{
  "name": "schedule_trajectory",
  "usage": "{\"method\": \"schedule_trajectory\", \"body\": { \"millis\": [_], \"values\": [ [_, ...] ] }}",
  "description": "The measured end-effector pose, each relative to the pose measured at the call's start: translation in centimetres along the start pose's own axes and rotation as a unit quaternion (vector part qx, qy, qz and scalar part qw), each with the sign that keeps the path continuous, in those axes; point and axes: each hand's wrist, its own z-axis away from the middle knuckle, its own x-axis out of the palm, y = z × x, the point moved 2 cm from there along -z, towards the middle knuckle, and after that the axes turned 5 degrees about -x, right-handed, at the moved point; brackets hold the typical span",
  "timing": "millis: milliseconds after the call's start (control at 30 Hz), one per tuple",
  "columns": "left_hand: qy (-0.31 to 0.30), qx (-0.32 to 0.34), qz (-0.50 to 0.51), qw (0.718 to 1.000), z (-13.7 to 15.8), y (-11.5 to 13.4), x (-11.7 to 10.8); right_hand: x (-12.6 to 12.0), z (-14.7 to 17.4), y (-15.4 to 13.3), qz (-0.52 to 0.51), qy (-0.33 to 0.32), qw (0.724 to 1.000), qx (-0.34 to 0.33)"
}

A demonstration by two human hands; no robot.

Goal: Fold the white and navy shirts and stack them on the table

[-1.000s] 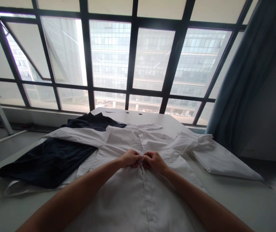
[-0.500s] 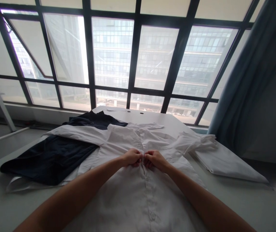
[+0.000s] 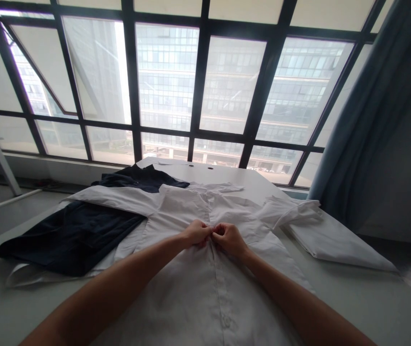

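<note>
Both hands are at work midway down the front of a white shirt (image 3: 180, 283), which lies spread on the table (image 3: 367, 300), collar end toward the window (image 3: 232, 86). The left hand (image 3: 197, 233) and right hand (image 3: 230, 239) meet at the placket (image 3: 223, 293), fingers curled in, thumbs and forefingers pinching the cloth between them; whether a button sits in that grip is too small to tell. The step in hand seems to be fine work on the two front edges — from here it likely calls for small fingertip moves, with the edges held level and the cloth beneath left slack.

The shirt's fabric looks thin, smooth and soft, creased around the grip; a round button (image 3: 226, 321) shows lower down. One sleeve (image 3: 115, 199) stretches over a dark garment (image 3: 72, 240), matte and flat, with another dark piece (image 3: 140, 178) rumpled beyond. On the right, crumpled white fabric (image 3: 292, 211) rests against a folded white cloth (image 3: 338, 242) — flatter, with a pointed corner.
</note>
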Motion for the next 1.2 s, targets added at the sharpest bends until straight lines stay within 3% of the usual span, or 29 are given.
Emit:
{"method": "schedule_trajectory", "body": {
  "millis": [233, 333, 400, 500, 567, 633, 733, 900, 1033, 1133, 1200],
  "values": [
    [0.022, -0.005, 0.006, 1.0, 0.0, 0.0, 0.0, -0.2, -0.3, -0.1, -0.045, -0.046, 0.995, 0.075],
    [0.023, 0.027, -0.083, 0.996, 0.2, 0.4, -0.2, -0.3, -0.5, -0.4, -0.051, -0.052, 0.993, 0.097],
    [0.059, 0.094, -0.197, 0.974, 0.4, 0.7, -0.5, -0.3, -0.6, -0.5, -0.057, -0.055, 0.991, 0.105],
    [0.135, 0.179, -0.353, 0.908, 0.6, 0.7, -1.0, -0.2, -0.6, -0.7, -0.035, -0.064, 0.99, 0.117],
    [0.161, 0.194, -0.414, 0.875, 0.5, 0.2, -1.4, -0.4, -0.4, -0.8, 0.044, -0.041, 0.994, 0.096],
    [0.152, 0.186, -0.453, 0.859, 0.3, -0.5, -1.7, -0.9, -0.1, -1.1, 0.172, -0.001, 0.985, 0.021],
    [0.093, 0.136, -0.491, 0.855, 0.4, -1.2, -1.9, -1.8, 0.8, -1.6, 0.332, -0.002, 0.94, -0.082],
    [0.031, 0.098, -0.521, 0.847, 2.9, -1.4, -0.5, -3.0, 1.6, -2.7, 0.388, -0.102, 0.915, -0.048],
    [0.055, 0.134, -0.519, 0.842, 3.9, -0.9, 0.2, -2.5, 0.4, -3.9, 0.415, -0.101, 0.904, -0.029],
    [0.095, 0.163, -0.498, 0.846, 2.5, 0.5, -0.5, -1.2, -1.3, -4.1, 0.425, -0.061, 0.903, -0.02],
    [0.116, 0.162, -0.464, 0.863, 1.1, 1.4, -1.2, -0.4, -2.5, -3.7, 0.424, -0.059, 0.904, -0.005]
  ]
}}
